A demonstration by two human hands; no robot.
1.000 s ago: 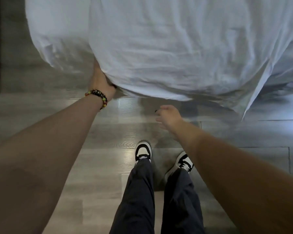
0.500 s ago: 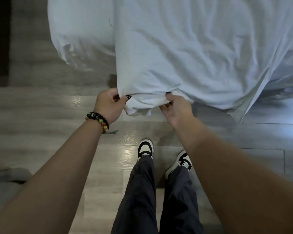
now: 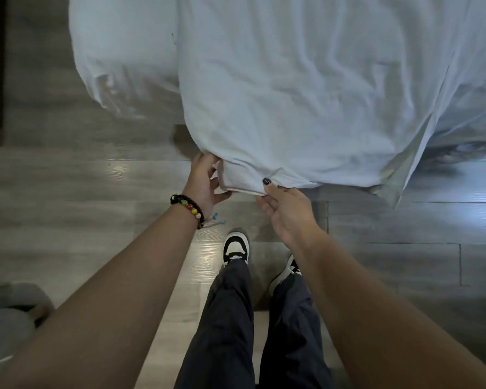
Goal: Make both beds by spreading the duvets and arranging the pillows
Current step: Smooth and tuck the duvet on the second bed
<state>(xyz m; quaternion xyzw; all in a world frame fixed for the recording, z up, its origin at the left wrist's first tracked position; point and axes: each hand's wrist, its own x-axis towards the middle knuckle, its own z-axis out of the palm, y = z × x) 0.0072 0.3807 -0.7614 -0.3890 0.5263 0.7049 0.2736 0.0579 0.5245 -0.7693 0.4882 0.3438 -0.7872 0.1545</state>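
- From the head view, the right hand (image 3: 285, 207), loose in the air a second ago, had come up and pinched the duvet (image 3: 292, 102) hem.
- The left hand (image 3: 205, 181) gripped the corner beside it.
- The duvet hung off the bed's foot, above the floor (image 3: 68, 192).

Both arms are stretched out forward and down, bare forearms angling in toward each other. Left hand (image 3: 204, 178) has its fingers curled round the duvet (image 3: 306, 108) corner, thumb underneath, beaded bracelet (image 3: 190, 207) on the wrist. Right hand (image 3: 288, 209) pinches the same hem just beside it, dark-painted thumbnail on top, fingers tucked below. Legs in dark trousers, standing.
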